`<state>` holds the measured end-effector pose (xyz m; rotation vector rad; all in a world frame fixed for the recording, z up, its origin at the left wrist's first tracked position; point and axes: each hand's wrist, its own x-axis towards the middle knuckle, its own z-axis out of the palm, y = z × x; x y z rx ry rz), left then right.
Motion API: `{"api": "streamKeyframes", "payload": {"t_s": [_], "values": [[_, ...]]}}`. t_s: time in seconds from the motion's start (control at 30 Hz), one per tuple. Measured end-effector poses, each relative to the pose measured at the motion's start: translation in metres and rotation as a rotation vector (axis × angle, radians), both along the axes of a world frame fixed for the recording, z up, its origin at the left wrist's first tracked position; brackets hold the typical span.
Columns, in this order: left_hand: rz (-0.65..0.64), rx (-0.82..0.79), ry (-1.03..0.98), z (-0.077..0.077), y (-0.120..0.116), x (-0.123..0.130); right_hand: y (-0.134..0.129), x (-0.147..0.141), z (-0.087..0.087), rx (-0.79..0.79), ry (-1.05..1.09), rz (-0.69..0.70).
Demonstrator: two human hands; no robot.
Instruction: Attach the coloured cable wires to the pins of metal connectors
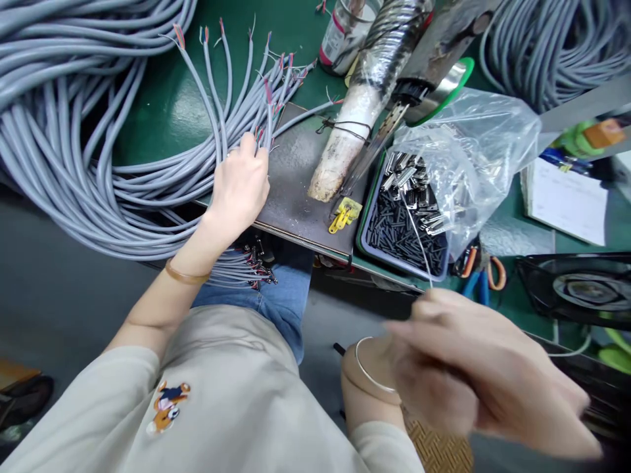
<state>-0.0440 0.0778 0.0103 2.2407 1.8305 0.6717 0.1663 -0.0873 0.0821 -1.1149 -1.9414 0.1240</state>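
My left hand (242,180) is closed around a grey cable (269,125) at the front of a fanned bundle of grey cables (197,161). Their stripped ends show thin coloured wires, mostly pointing away from me. My right hand (473,368) is raised at the lower right, smeared by motion, with its fingers curled. A thin silvery strand of solder wire (419,236) runs from the parts box down to this hand; the exact grip is blurred. On my lap lie finished-looking thin grey cables (229,269) with small dark connectors at their ends.
A plastic box (362,246) holds black sleeves and metal connector shells, partly under a clear bag (493,138). Beside it stand a wrapped tube (340,144), a green-rimmed spool (461,75) and yellow clips (345,213). Pliers (483,276) and a small fan (586,289) are to the right.
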Motion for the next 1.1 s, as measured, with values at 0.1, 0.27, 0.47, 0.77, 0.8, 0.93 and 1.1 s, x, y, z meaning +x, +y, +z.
{"api": "streamKeyframes", "payload": {"t_s": [0.1,0.27,0.47,0.77,0.8,0.93,1.1], "values": [[-0.005,-0.016,0.027,-0.007,-0.011,-0.005,0.018,-0.003,-0.010,0.178,0.034,-0.063],[-0.064,0.110,-0.223,-0.015,-0.062,-0.033,0.020,0.008,-0.029,0.119,0.033,-0.124],[-0.266,-0.331,-1.112,0.017,-0.097,-0.030,0.022,0.009,-0.039,0.397,0.318,-0.300],[-0.439,-0.826,-1.377,0.014,-0.103,0.042,0.014,0.005,-0.034,-0.050,0.444,-0.467],[-0.400,-0.781,-1.373,0.008,-0.103,0.044,0.014,0.005,-0.037,-0.126,0.423,-0.460],[-0.298,-0.613,-1.322,-0.009,-0.104,0.039,0.021,0.002,-0.056,-0.381,0.397,-0.347],[-0.267,-0.626,-1.235,-0.016,-0.104,0.034,0.037,-0.009,-0.072,-0.510,0.529,-0.213]]}}
